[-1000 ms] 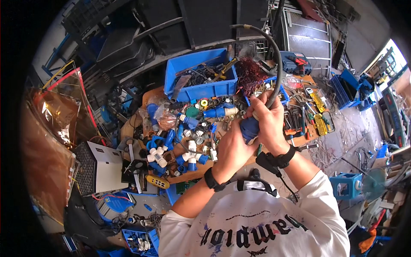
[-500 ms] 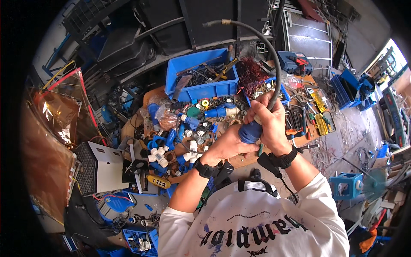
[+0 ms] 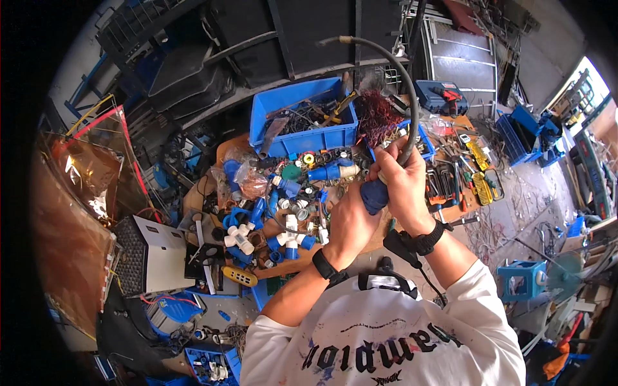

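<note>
Both hands meet over the front edge of the workbench, around a blue industrial plug connector (image 3: 374, 195) on a thick dark cable (image 3: 412, 96). My left hand (image 3: 353, 222) is closed around the connector's lower left side; its fingertips are partly hidden. My right hand (image 3: 407, 190) grips where the cable enters the connector, thumb and fingers pressed together. From there the cable arcs up and bends left, with a tan band near its free end. Left of my hands lie a white-and-blue cross-shaped fitting (image 3: 291, 237) and a blue connector with a pale end (image 3: 333, 170).
A large blue crate (image 3: 306, 138) of metal parts stands at the back of the bench. Copper-coloured wire (image 3: 378, 116) is heaped beside it. Hand tools, among them a yellow key set (image 3: 482, 186), lie at the right. A yellow power strip (image 3: 240, 276) sits at the front left.
My left hand has turned more upright and shifted right, up against the connector. The cable's arc has swung slightly; its free end sits a little lower and further right. The right hand keeps its grip.
</note>
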Demonstrator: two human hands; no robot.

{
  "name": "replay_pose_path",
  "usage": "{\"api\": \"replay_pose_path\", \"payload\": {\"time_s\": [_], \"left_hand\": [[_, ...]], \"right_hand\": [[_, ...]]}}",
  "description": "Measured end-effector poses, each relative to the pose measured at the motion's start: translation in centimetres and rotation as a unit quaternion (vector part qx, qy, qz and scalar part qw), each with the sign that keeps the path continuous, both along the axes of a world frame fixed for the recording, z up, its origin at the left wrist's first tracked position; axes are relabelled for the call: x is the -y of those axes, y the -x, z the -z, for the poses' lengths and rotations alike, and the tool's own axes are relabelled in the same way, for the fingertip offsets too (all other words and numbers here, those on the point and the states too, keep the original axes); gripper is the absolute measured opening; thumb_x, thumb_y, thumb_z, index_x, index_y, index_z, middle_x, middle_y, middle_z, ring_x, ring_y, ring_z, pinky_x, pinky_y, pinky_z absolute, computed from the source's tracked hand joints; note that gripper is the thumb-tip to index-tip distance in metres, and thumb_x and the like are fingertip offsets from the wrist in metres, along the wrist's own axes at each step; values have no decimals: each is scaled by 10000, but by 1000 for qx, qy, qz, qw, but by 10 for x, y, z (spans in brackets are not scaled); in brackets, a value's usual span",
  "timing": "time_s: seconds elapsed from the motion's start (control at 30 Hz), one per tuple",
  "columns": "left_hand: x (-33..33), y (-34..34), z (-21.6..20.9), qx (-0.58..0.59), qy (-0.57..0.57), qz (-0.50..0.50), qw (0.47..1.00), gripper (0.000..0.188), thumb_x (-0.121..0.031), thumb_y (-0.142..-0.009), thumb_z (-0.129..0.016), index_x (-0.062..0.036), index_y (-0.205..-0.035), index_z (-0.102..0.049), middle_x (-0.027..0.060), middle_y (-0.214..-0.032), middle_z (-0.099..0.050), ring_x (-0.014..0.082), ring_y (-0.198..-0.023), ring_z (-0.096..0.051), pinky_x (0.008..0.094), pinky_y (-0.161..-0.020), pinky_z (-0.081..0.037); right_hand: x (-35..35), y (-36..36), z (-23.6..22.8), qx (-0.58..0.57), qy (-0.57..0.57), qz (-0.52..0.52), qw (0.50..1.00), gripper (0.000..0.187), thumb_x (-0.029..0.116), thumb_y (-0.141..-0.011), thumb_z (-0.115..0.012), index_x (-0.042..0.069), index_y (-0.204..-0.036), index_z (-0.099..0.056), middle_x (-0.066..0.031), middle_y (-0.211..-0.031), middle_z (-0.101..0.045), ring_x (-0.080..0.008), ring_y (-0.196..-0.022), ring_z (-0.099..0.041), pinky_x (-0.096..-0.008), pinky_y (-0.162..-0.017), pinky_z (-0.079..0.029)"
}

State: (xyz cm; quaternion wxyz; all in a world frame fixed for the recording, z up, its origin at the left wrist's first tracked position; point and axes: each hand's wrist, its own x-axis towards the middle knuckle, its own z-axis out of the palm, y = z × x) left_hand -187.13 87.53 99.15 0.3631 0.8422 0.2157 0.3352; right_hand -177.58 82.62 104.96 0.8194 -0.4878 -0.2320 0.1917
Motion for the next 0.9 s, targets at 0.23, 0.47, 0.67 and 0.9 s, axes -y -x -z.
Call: {"api": "replay_pose_path", "payload": {"time_s": [0.23, 0.47, 0.67, 0.9], "left_hand": [[-8, 6, 2, 8, 118, 100, 988, 423, -112, -714, -759, -1, -1059, -540, 187, -849, -657, 341, -754, -666, 426, -650, -528], [-19, 16, -20, -10, 433, 321, 842, 242, -104, -791, -724, -13, -965, -581, 43, -801, -621, 143, -641, -625, 288, -581, -513], [-19, 17, -24, -24, 511, 372, 775, 272, -220, -817, -720, -14, -943, -596, 50, -796, -611, 132, -620, -612, 261, -560, -513], [-15, 16, -21, -36, 483, 337, 808, 161, -122, -816, -707, -11, -872, -604, 27, -762, -617, 117, -589, -599, 263, -522, -502]], "right_hand": [[6, 0, 0, 27, 64, -63, 996, 222, 55, -893, -661, 90, -830, -451, 22, -684, -511, -60, -590, -495, -202, -523, -407], [16, -10, -10, -35, 28, -201, 979, 241, 228, -879, -714, 85, -903, -521, -15, -816, -583, -102, -770, -570, -264, -722, -469], [15, -16, -1, -164, -53, -294, 940, 194, 176, -874, -701, 99, -873, -523, -63, -781, -605, -185, -739, -637, -352, -747, -542], [15, -16, 2, -160, -4, -257, 953, 126, 140, -914, -629, 105, -881, -513, -24, -681, -529, -158, -636, -553, -340, -627, -514]]}}
